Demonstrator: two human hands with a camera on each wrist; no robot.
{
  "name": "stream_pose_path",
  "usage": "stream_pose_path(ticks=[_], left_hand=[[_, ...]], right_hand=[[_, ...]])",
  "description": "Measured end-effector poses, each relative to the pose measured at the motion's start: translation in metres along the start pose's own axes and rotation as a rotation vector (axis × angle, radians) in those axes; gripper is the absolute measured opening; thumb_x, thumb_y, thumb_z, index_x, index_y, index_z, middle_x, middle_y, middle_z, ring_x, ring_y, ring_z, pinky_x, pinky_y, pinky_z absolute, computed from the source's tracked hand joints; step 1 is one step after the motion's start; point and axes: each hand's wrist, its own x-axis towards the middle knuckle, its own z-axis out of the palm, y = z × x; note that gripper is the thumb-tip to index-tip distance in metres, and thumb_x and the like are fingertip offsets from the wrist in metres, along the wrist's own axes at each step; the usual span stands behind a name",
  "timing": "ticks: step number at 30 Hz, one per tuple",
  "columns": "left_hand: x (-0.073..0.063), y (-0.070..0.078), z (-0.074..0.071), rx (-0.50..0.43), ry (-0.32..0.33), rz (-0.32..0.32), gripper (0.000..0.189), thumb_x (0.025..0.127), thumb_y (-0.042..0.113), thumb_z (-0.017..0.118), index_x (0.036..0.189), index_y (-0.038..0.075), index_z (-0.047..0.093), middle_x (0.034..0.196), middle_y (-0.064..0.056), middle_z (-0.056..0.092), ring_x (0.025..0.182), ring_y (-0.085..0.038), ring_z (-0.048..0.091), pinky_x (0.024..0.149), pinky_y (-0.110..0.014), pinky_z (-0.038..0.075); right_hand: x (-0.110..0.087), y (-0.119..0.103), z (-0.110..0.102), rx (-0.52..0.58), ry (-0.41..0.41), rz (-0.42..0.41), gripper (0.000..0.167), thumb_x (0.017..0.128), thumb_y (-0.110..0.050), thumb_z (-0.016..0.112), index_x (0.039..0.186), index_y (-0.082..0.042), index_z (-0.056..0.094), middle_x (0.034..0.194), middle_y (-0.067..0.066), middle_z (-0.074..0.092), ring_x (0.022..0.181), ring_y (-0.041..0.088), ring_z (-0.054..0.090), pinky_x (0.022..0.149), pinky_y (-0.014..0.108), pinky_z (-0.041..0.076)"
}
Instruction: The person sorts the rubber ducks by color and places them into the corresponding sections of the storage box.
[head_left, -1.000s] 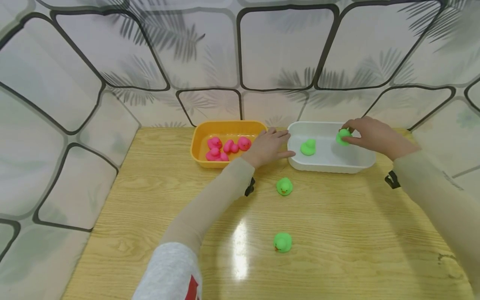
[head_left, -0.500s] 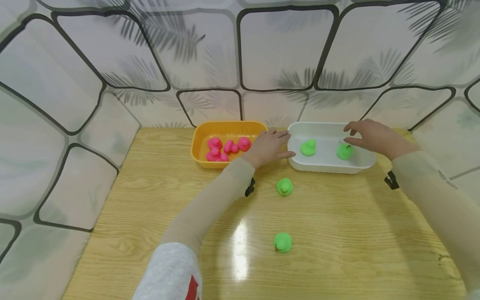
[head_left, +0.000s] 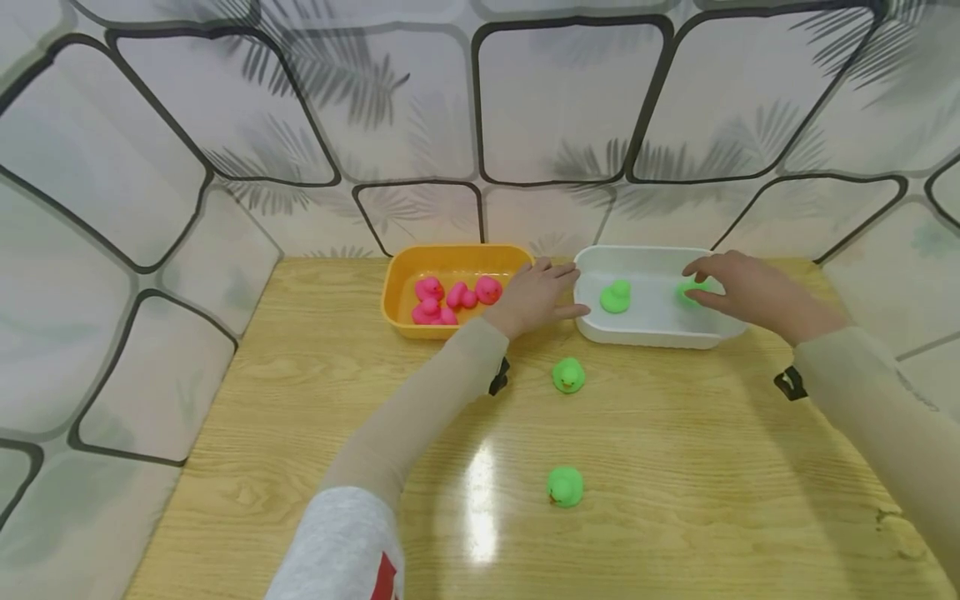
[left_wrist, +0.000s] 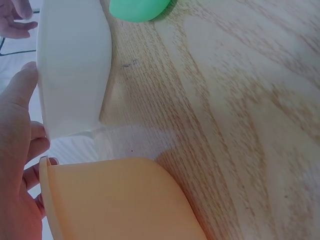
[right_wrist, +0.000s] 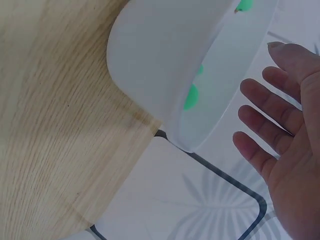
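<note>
The left hand [head_left: 536, 298] lies with fingers spread across the gap between an orange bin [head_left: 420, 331] and a white bin [head_left: 645, 338], its fingertips right at both rims in the left wrist view. Over the white bin's right end hovers the right hand [head_left: 750, 292], fingers apart with nothing between them. Under it a green rubber duck [head_left: 686, 292] sits in the bin, partly hidden by the fingers. Another green duck [head_left: 616, 297] rests toward the bin's left end. Several pink ducks [head_left: 461, 294] lie in the orange bin.
On the wooden table [head_left: 300, 467], one green duck [head_left: 568, 375] stands in front of the gap between the bins, and another green duck [head_left: 566, 487] sits nearer the front. A patterned cloth wall [head_left: 555, 100] rises directly behind the bins.
The right hand let go of a green duck, which dropped into the white bin's right part. That hand then lowered slightly over it. The left hand stayed in place.
</note>
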Motion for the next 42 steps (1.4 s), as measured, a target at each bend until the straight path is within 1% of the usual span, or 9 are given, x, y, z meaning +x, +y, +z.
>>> stream_pose_path(ticks=[9,15,20,22,25,29,35,40,42], left_hand=[[-0.001,-0.001,0.003,-0.011,-0.01,-0.012,0.077,0.102,0.067,0.048,0.159,0.016,0.044,0.165,0.0,0.041,0.14,-0.023,0.042,0.119,-0.044,0.036],[0.0,-0.001,0.004,-0.003,-0.006,-0.014,0.076,0.102,0.067,0.048,0.159,0.016,0.044,0.165,0.0,0.04,0.139,-0.023,0.043,0.117,-0.043,0.036],[-0.001,-0.002,0.004,-0.003,-0.008,-0.01,0.077,0.102,0.068,0.047,0.16,0.017,0.044,0.166,0.0,0.04,0.139,-0.023,0.043,0.118,-0.042,0.036],[-0.001,-0.002,0.004,-0.004,-0.01,-0.007,0.077,0.102,0.068,0.047,0.16,0.016,0.044,0.166,0.0,0.04,0.14,-0.023,0.043,0.118,-0.043,0.035],[0.0,-0.002,0.005,-0.001,-0.009,-0.006,0.077,0.102,0.068,0.047,0.16,0.016,0.044,0.166,0.0,0.04,0.14,-0.024,0.043,0.119,-0.043,0.035],[0.001,-0.002,0.005,0.003,-0.007,-0.009,0.077,0.103,0.067,0.047,0.16,0.016,0.044,0.166,0.0,0.04,0.14,-0.024,0.043,0.119,-0.044,0.035],[0.002,-0.001,0.004,-0.004,-0.014,-0.007,0.077,0.103,0.068,0.046,0.16,0.017,0.042,0.167,0.0,0.038,0.142,-0.025,0.041,0.12,-0.045,0.034],[0.001,-0.001,0.001,-0.001,-0.012,-0.007,0.077,0.103,0.067,0.046,0.16,0.016,0.043,0.166,0.0,0.039,0.143,-0.025,0.041,0.12,-0.045,0.034],[0.001,0.0,0.001,0.001,-0.013,-0.004,0.076,0.103,0.067,0.047,0.16,0.016,0.043,0.166,-0.001,0.039,0.143,-0.025,0.042,0.12,-0.044,0.034]], right_hand=[[-0.015,-0.024,0.008,-0.033,0.093,-0.098,0.033,0.093,-0.014,0.08,0.119,0.003,0.07,0.106,0.014,0.073,0.098,0.036,0.066,0.086,0.054,0.053],[-0.025,-0.04,0.016,-0.062,0.14,-0.185,0.03,0.09,-0.015,0.083,0.116,-0.003,0.072,0.106,0.01,0.073,0.099,0.033,0.065,0.085,0.053,0.053],[-0.031,-0.054,0.025,-0.055,0.238,-0.315,0.034,0.082,-0.012,0.087,0.112,-0.004,0.073,0.102,0.007,0.074,0.095,0.029,0.066,0.082,0.049,0.054],[-0.033,-0.06,0.029,-0.058,0.268,-0.382,0.034,0.083,-0.012,0.088,0.112,-0.004,0.072,0.1,0.007,0.073,0.092,0.028,0.067,0.08,0.048,0.055],[-0.035,-0.07,0.035,-0.052,0.287,-0.453,0.037,0.081,-0.011,0.089,0.113,-0.005,0.072,0.101,0.007,0.073,0.091,0.027,0.068,0.077,0.046,0.056],[-0.039,-0.084,0.042,-0.041,0.277,-0.48,0.039,0.079,-0.012,0.089,0.114,-0.007,0.072,0.105,0.005,0.072,0.094,0.025,0.069,0.079,0.046,0.057],[-0.045,-0.102,0.051,-0.047,0.26,-0.5,0.034,0.087,-0.022,0.084,0.116,-0.008,0.072,0.107,0.002,0.071,0.095,0.022,0.067,0.081,0.045,0.057],[-0.046,-0.116,0.061,-0.037,0.275,-0.58,0.03,0.101,-0.036,0.069,0.115,-0.009,0.073,0.104,0.0,0.07,0.094,0.019,0.065,0.082,0.042,0.056],[-0.047,-0.122,0.067,-0.028,0.272,-0.611,0.032,0.104,-0.038,0.066,0.114,-0.008,0.072,0.103,-0.001,0.069,0.094,0.019,0.064,0.082,0.041,0.055]])
